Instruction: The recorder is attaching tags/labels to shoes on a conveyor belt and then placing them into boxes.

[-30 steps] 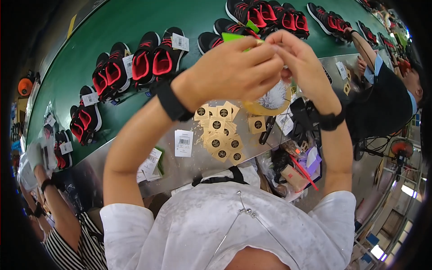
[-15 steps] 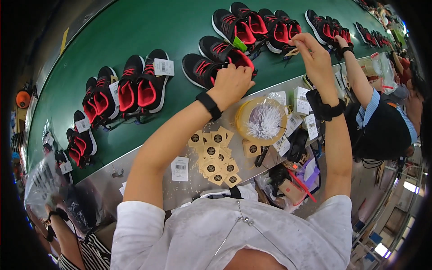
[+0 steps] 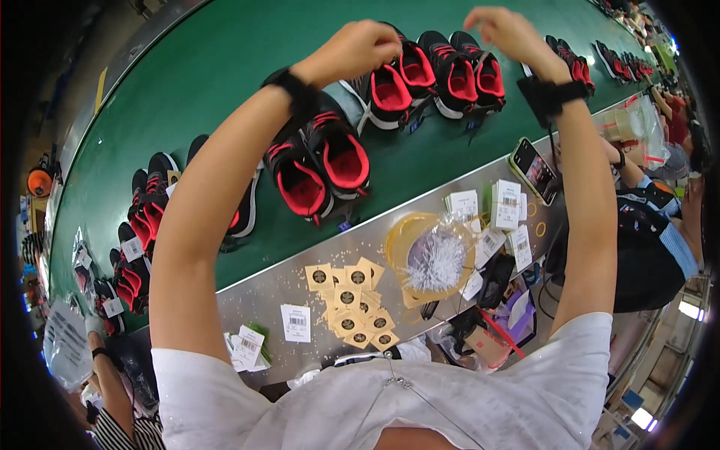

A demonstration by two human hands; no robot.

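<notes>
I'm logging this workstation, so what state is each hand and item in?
Left hand: closed in a fist, on a black-and-red sneaker.
Right hand: raised above the green conveyor belt, fingers curled; holding anything, cannot tell.
Black smartphone: lying flat, screen lit.
Clear bag of white plastic fasteners: open.

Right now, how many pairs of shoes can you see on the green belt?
At least 8: one under the left hand, one below the forearm, one between the hands, one past the right wrist, three at left, one far right. More may be hidden.
</notes>
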